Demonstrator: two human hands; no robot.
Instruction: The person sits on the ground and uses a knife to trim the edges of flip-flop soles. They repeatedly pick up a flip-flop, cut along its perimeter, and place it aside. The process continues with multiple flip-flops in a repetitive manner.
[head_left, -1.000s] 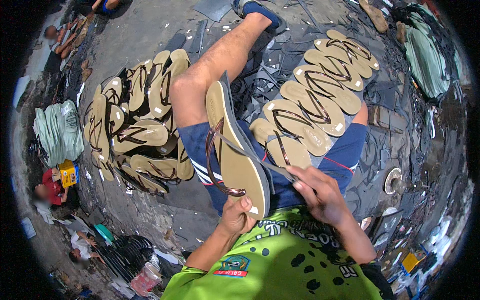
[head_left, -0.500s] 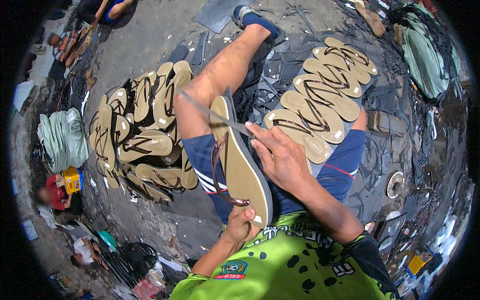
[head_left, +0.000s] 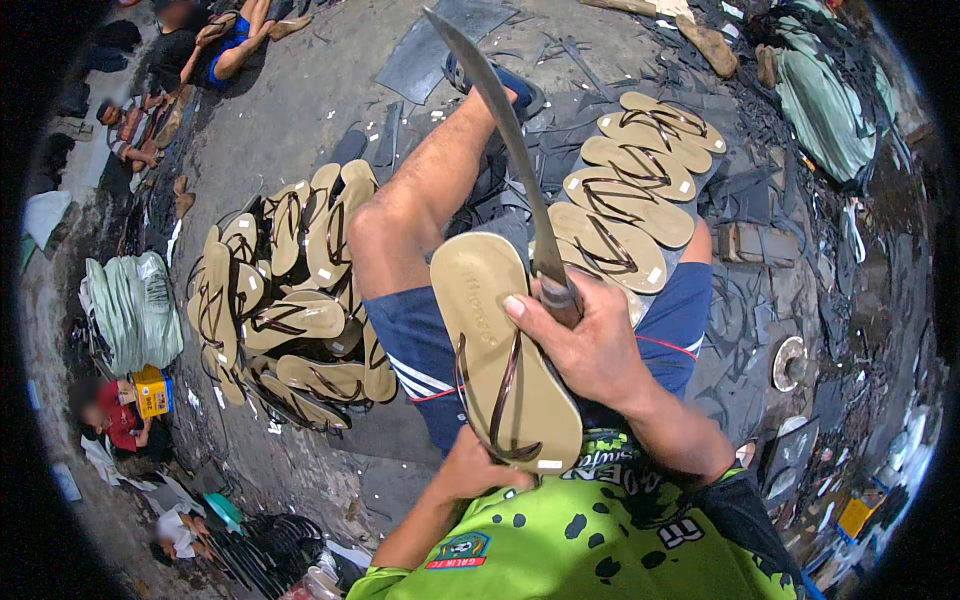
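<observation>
Sandal over lap, L hand gripping its near end, R hand clamped round knife, step prob. steadying/checking, next move needing knife clear of L hand; sandal pile to L, row to R.

The held sandal was tan, with a dark brown strap and a white sticker, and the knife was grey. The shirt was bright green with black spots, the shorts navy with white stripes and red piping, and the bundle on the left pale green.
</observation>
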